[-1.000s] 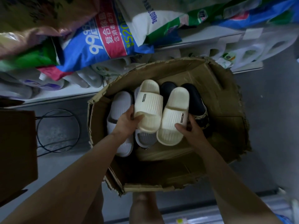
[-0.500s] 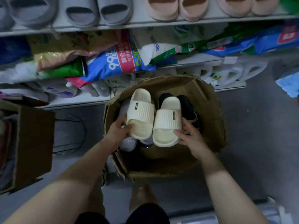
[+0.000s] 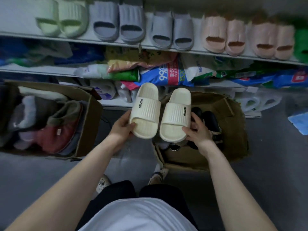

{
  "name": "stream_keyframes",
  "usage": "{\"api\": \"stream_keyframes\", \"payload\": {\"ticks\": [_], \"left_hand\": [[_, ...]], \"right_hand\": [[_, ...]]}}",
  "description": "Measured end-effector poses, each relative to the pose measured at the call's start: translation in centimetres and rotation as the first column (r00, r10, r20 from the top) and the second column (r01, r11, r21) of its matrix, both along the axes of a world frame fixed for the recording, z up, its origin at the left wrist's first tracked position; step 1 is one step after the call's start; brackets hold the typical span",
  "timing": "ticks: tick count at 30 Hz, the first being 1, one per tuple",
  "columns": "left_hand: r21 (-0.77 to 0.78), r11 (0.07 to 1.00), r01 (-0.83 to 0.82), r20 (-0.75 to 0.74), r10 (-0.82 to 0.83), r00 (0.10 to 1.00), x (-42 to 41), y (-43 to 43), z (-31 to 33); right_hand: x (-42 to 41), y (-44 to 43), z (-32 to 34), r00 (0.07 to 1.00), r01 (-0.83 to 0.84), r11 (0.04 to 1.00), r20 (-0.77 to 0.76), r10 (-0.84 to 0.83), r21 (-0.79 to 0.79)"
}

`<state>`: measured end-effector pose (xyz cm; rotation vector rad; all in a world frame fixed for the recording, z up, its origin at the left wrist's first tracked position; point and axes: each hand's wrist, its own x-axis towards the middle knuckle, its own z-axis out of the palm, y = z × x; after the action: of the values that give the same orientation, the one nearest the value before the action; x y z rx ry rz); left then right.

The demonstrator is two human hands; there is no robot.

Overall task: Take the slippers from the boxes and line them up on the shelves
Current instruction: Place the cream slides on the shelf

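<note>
My left hand (image 3: 122, 126) grips the heel of one cream ribbed slipper (image 3: 145, 110). My right hand (image 3: 197, 133) grips the heel of its twin (image 3: 175, 115). Both slippers are held side by side, toes pointing at the shelves, above the left rim of a worn cardboard box (image 3: 233, 124). Dark slippers (image 3: 210, 121) lie inside that box. The upper shelf (image 3: 100, 41) carries a row of pale green, grey and pink slippers.
A second cardboard box (image 3: 90, 117) at the left holds red, brown and grey fluffy slippers. The middle shelf is stuffed with plastic bags of goods (image 3: 166, 74). White slippers (image 3: 260, 102) lie on the lowest shelf at the right. Grey floor lies around my legs.
Both hands have lifted the cream pair up out of the right box. The view has tilted upward, bringing the upper shelf's slipper row and the left box into sight.
</note>
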<state>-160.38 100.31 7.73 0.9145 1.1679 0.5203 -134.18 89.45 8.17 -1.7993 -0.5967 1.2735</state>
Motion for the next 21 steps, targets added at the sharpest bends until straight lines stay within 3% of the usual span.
{"api": "stream_keyframes", "payload": {"ticks": [11,21], "left_hand": [[0.171,0.976,-0.136,-0.006,0.139,0.990,-22.8,3.4,3.8],[0.193,0.927,-0.323,-0.019,0.333,0.943,-34.2,9.4,6.4]], "right_hand": [[-21.2,7.1,2.4,0.997,-0.053,0.981,-0.052,0.064,0.188],[-31.5,17.2,5.5,0.975,-0.199,0.948,-0.043,0.216,0.248]]}}
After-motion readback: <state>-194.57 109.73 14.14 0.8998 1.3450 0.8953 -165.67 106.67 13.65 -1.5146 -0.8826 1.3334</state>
